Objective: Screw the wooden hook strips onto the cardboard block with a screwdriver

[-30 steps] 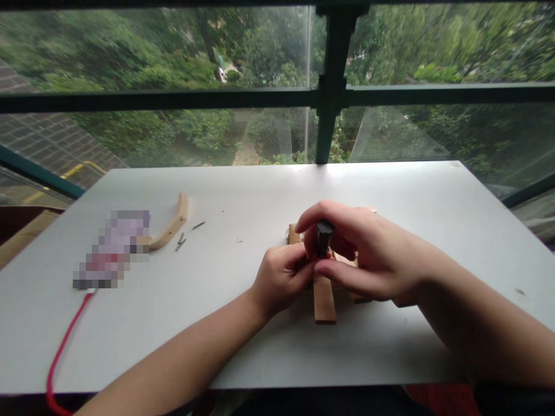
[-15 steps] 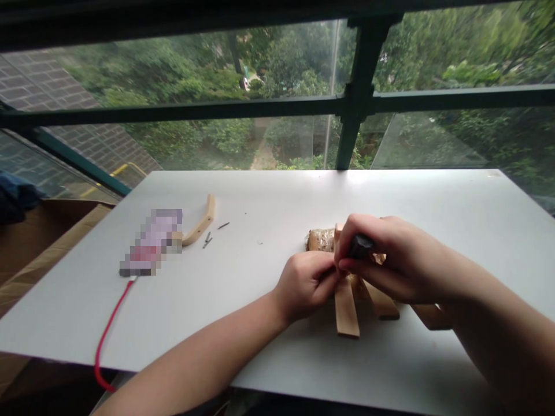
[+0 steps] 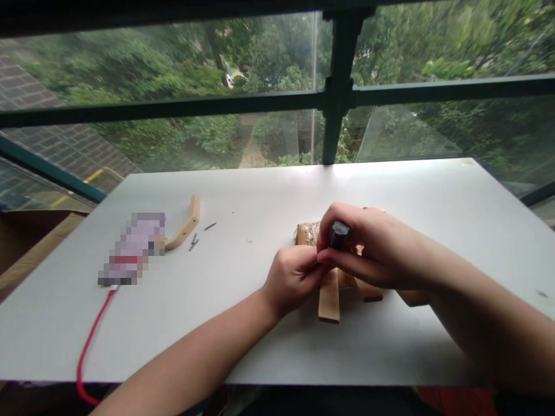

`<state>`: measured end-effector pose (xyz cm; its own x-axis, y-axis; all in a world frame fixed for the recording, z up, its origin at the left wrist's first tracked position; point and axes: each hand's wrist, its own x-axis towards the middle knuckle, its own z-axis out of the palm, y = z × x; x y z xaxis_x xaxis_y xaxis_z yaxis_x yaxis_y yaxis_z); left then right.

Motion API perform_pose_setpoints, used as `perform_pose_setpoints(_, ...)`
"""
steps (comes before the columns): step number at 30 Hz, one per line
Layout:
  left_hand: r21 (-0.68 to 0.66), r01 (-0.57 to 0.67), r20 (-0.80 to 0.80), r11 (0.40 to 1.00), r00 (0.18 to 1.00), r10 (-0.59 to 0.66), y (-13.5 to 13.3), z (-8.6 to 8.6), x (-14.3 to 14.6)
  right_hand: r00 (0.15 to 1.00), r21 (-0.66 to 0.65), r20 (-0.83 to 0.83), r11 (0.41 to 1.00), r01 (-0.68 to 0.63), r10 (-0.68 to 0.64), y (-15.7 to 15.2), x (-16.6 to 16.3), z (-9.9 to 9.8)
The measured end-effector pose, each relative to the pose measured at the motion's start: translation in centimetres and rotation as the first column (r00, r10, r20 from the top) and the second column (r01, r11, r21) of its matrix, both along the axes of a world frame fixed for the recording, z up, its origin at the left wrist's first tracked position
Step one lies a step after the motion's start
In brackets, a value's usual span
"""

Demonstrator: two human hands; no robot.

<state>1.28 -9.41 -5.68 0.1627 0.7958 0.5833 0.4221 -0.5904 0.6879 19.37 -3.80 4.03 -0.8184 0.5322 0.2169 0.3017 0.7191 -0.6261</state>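
My right hand point(image 3: 362, 242) is closed around the black handle of a screwdriver point(image 3: 339, 234). The handle's end points up toward me, and its shaft and tip are hidden. Pressed against the right fingers, my left hand point(image 3: 290, 274) is closed in a pinch above a light wooden slat point(image 3: 328, 303). What the left fingertips hold is hidden. Under both hands lies a brown bundle wrapped in clear film point(image 3: 307, 233). More wooden slat ends, one a short slat point(image 3: 369, 290) and one a darker-edged slat point(image 3: 411, 298), stick out toward me below the right hand.
On the left of the white table point(image 3: 260, 196) lie a blurred-out phone point(image 3: 134, 245) with a red cable point(image 3: 91, 338), a bent wooden piece point(image 3: 185, 228) with holes, and several dark screws point(image 3: 193, 241). A cardboard box point(image 3: 43, 242) stands beyond the left edge. Windows rise behind.
My view has shifted a little, so the table and its things sit further left in the picture. Both hands keep the same hold at the slat, the screwdriver handle still upright.
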Motion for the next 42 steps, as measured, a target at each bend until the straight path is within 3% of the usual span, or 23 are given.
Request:
perform_pose_setpoints(7,0.003,0.048,-0.010,0.999,0.999,-0.048,-0.1,0.3,-0.2,0.936,-0.092,-0.170,0.941,-0.327,0.309,0.9,0.7,1.2)
perform_pose_setpoints(12,-0.039,0.066,-0.039,0.997,0.997,-0.067,-0.1,0.6,-0.3,0.965,-0.034,-0.096,0.968,-0.250,0.246,1.3,0.6,0.9)
perform_pose_setpoints(20,-0.001,0.072,-0.095,0.997,0.993,-0.072,0.0,0.5,-0.5,0.979,0.054,-0.139,0.989,-0.140,0.146,1.0,0.0,0.3)
perform_pose_setpoints(26,0.059,0.094,-0.098,0.994,0.991,-0.087,0.4,0.3,-0.5,0.968,0.097,-0.191,0.985,-0.145,0.161,0.9,-0.1,-0.4)
perform_pose_setpoints(30,0.014,0.076,-0.102,0.997,0.992,-0.074,0.4,0.2,-0.4,0.971,0.065,-0.187,0.988,-0.141,0.151,0.8,0.0,-0.3)
perform_pose_setpoints(36,-0.026,0.122,-0.077,0.992,0.989,-0.124,0.2,0.1,-0.4,0.931,-0.029,-0.203,0.949,-0.315,0.303,0.9,0.5,0.3)
perform_pose_setpoints(42,0.022,0.127,-0.092,0.992,0.988,-0.124,0.5,0.2,-0.6,0.955,-0.002,-0.143,0.965,-0.262,0.259,1.3,0.7,-0.1)
